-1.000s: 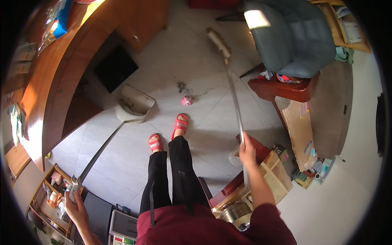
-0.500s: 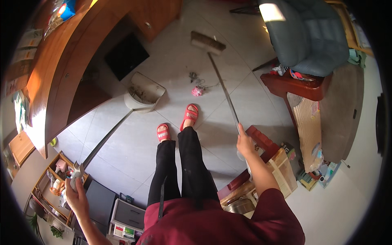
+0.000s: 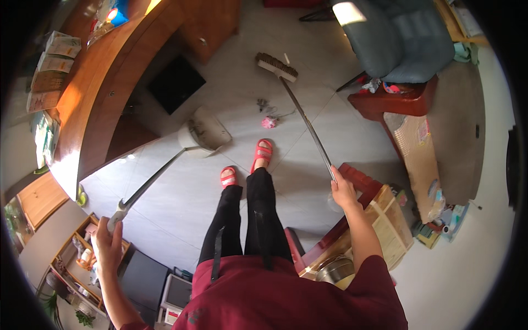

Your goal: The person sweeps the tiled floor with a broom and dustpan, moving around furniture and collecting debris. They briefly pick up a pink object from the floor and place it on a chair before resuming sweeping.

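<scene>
My left hand [image 3: 108, 242] is closed round the grey grip of a long-handled dustpan [image 3: 193, 137]. The white pan tilts on the tiled floor left of my feet, with dark debris in it. My right hand [image 3: 343, 187] grips the metal pole of a broom [image 3: 276, 67], whose bristle head lies ahead on the tiles. Between my feet and the broom head is a small pink and white bundle [image 3: 269, 122], with a clump of grey fluff [image 3: 263, 103] just beyond it.
A curved wooden desk [image 3: 104, 104] runs along the left, with a flat black object [image 3: 176, 84] on the floor beside it. At the right stands a grey-blue chair [image 3: 379, 38] near a red wooden base [image 3: 399, 99]. A red-edged wooden stool [image 3: 374, 206] is close to my right arm.
The broom head has turned, its bristles now facing away, and shifted slightly left. The dustpan has tipped and moved slightly right; my left hand has risen in the view.
</scene>
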{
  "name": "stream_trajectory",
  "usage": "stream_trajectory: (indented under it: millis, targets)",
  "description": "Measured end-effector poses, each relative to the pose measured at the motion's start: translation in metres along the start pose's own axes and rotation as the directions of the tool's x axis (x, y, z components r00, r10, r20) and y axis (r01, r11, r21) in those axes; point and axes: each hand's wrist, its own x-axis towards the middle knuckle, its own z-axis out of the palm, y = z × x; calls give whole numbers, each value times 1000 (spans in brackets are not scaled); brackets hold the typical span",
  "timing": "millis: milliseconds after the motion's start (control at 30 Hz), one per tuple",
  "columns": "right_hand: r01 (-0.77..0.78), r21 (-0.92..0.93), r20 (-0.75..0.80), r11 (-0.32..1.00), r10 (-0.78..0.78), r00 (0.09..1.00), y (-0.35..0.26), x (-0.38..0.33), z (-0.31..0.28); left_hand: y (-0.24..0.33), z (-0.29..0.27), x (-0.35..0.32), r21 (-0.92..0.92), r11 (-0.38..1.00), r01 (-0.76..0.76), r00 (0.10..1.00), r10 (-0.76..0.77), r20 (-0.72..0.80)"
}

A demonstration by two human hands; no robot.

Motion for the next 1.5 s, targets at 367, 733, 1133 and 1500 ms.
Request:
stream_trajectory:
  millis: [367,733,1133,1500]
  targets:
    - [-119,76,91,990,112,990,18,-144,17,3,5,17,224,931,-290,954,299,-8]
    - [-384,354,-29,853,420,907,93,-135,79,76,16,4,578,787,-215,964,265,-3]
    - [-704,568,535,427,458,710,283,-163,-52,299,238,25,-78,762,-643,690,621,371]
    - [-484,-496,287,721,663,692,390,-75,-68,298,377,82,-150,826,-543,676,536,505]
